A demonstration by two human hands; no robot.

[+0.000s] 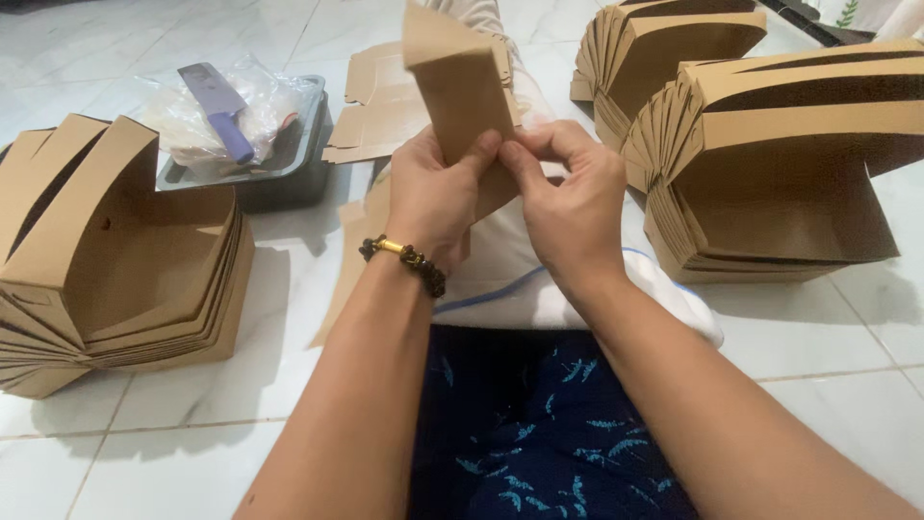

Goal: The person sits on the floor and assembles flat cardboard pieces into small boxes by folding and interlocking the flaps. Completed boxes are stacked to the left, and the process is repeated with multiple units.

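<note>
**2 hands pinching 1 brown card blank**

Clamped together at centre frame: left hand [430, 197] and right hand [570, 197], both closed on the lower end of a card blank [460, 91]. Thumbs and forefingers pressed on the card from both sides, meeting at a fold line, seemingly to crease or tuck a flap. Blank held upright, tilted slightly left, top edge near the upper frame border, raised above the lap so both faces stay reachable. Plain kraft brown, matte, stiff, with sharp cut edges. Bead bracelet [404, 260] with 1 gold piece on the left wrist.

Below the hands: white cloth [500, 279] over the lap, then dark blue patterned fabric [539, 424], soft and creased.

Behind the blank, on the far floor: flat unfolded blanks [371, 96], probably kept within reach as stock.

Left: nested stack of folded boxes [125, 260], open sides fanned, lying on its side. Right: 2 more such stacks, 1 near [770, 183], 1 far [664, 43], nested tightly, likely to save room.

Far left: dark tray [294, 164] holding crumpled clear plastic [192, 116] and a cleaver [217, 101] with purple blade and handle, set apart from the card.

Underneath: glossy pale tiled floor [818, 385] with thin grout lines.
</note>
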